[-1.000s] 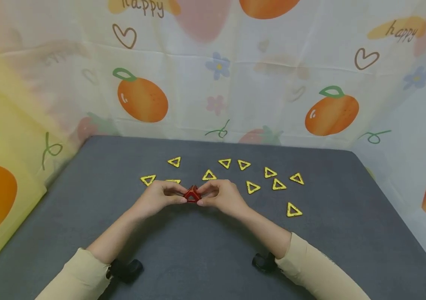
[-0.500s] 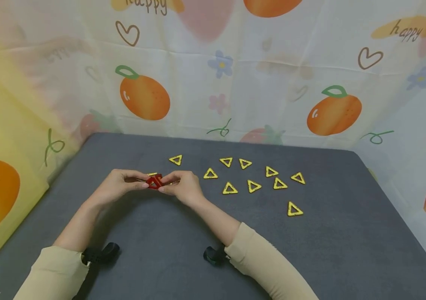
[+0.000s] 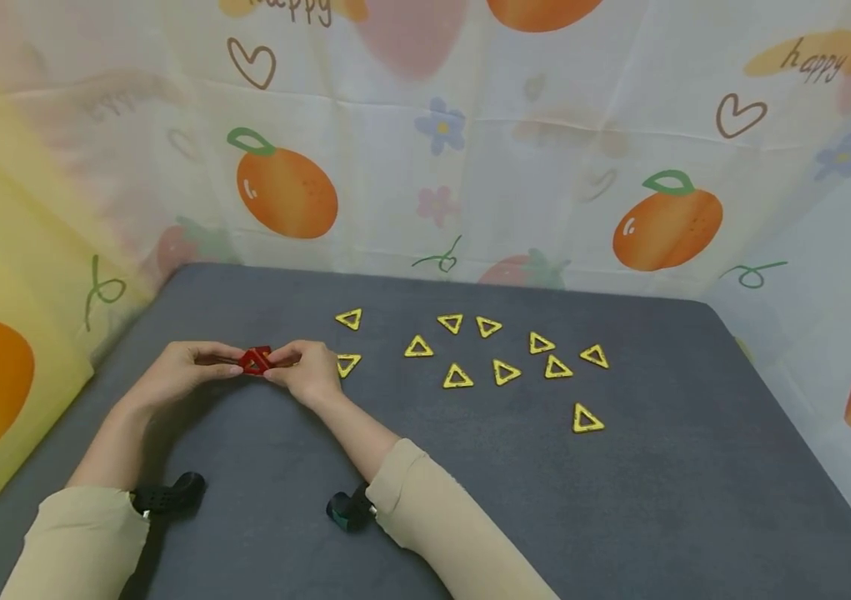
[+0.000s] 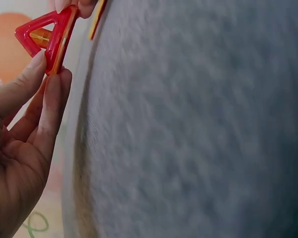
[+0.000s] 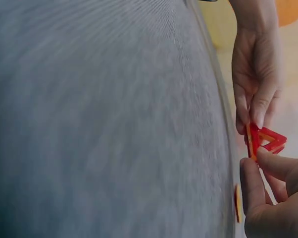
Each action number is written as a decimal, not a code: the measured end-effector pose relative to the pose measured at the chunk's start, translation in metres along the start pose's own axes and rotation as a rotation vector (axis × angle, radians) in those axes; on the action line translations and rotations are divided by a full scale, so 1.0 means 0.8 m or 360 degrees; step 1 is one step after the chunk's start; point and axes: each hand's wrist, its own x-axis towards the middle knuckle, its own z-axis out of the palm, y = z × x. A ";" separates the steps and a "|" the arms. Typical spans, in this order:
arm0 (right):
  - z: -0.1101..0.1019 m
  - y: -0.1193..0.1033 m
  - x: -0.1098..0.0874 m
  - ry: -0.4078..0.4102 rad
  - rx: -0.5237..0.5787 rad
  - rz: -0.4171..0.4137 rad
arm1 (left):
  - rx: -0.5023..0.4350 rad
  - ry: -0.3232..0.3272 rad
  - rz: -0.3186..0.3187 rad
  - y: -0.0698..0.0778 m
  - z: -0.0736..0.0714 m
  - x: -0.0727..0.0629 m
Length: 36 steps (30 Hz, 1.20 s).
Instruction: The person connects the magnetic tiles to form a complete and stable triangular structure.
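Left hand (image 3: pixel 173 375) and right hand (image 3: pixel 309 373) face each other across the red piece (image 3: pixel 254 361), each pinching one end of it between thumb and fingertips, spread no wider than that end. It lies directly between them, neither hand nearer, toward the left of the table (image 3: pixel 658 508). Its base edge runs from one hand to the other, and in the wrist views a corner points away from the tabletop; no clear long axis shows. Orange parts show within the red. Whether its underside touches the table, I cannot tell.

Eleven yellow triangles lie scattered to the right, the nearest triangle (image 3: pixel 350 359) just beside the right hand, partly hidden by it. No container shows in any view.
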 end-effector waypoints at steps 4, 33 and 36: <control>0.010 -0.001 0.001 -0.0014 -0.0010 0.0007 | 0.0026 0.0019 -0.0009 -0.013 -0.002 -0.002; 0.018 0.004 0.000 -0.0068 -0.0234 -0.0106 | -0.0022 -0.0054 -0.0105 -0.024 -0.001 -0.005; 0.018 0.005 0.001 -0.0069 -0.0242 -0.0121 | -0.0031 -0.0063 -0.0118 -0.023 -0.001 -0.004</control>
